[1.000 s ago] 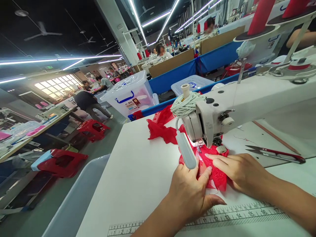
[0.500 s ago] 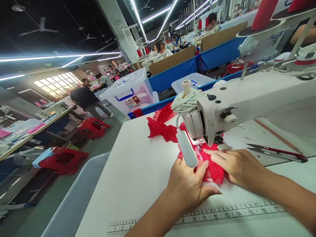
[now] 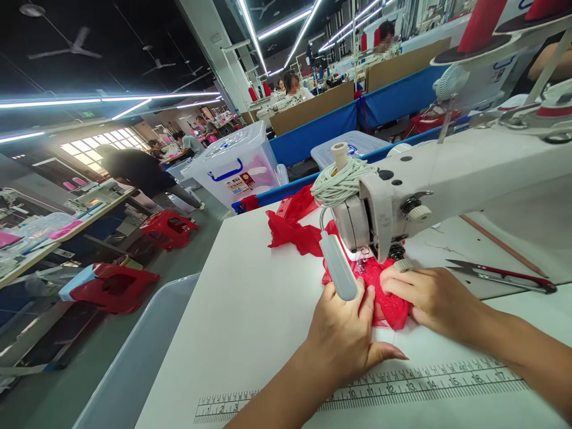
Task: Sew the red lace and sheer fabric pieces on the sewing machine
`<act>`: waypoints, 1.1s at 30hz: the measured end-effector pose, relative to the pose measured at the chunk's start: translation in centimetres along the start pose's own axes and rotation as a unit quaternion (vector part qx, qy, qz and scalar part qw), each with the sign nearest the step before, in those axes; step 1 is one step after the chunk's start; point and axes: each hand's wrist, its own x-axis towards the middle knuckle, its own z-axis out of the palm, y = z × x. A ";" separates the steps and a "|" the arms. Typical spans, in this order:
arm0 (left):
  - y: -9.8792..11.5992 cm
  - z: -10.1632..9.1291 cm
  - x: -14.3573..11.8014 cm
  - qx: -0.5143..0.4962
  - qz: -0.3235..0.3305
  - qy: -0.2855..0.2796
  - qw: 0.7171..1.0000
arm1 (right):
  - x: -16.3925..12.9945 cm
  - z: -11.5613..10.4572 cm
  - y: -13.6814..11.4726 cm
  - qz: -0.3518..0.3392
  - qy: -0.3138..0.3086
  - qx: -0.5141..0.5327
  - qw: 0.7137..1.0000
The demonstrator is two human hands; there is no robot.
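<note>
Red lace fabric (image 3: 388, 301): thin, patterned piece lying flat on the white table (image 3: 250, 310) under the head of the white sewing machine (image 3: 447, 179), with more red cloth bunched behind the machine. Left hand (image 3: 344, 339): fingers loosely spread, flat, fingertips pressing the lace's near edge. Right hand (image 3: 431, 298): fingers curled, resting on the lace beside the presser foot. Printed ruler (image 3: 402, 384) runs along the table's near edge; thread snips (image 3: 500, 275) lie well to the right.

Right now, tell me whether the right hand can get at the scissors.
Probably yes. The right hand rests on the red lace, and the scissors lie in the open on the table just beyond it, nothing between.
</note>
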 end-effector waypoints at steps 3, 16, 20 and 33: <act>0.4 0.0 0.0 -0.006 -0.001 0.017 1.000 | -0.3 0.3 -0.1 -0.004 0.011 0.020 1.000; 0.4 0.2 -0.3 0.025 -0.001 0.012 1.000 | 0.8 -0.9 -0.3 -0.010 0.015 -0.008 1.000; 0.3 0.2 -0.1 0.030 -0.005 0.001 1.000 | 0.9 -0.7 -0.1 -0.006 0.017 -0.013 1.000; 0.2 0.8 -0.4 0.034 -0.039 -0.010 0.999 | 0.9 -0.6 0.2 0.013 -0.015 -0.015 1.000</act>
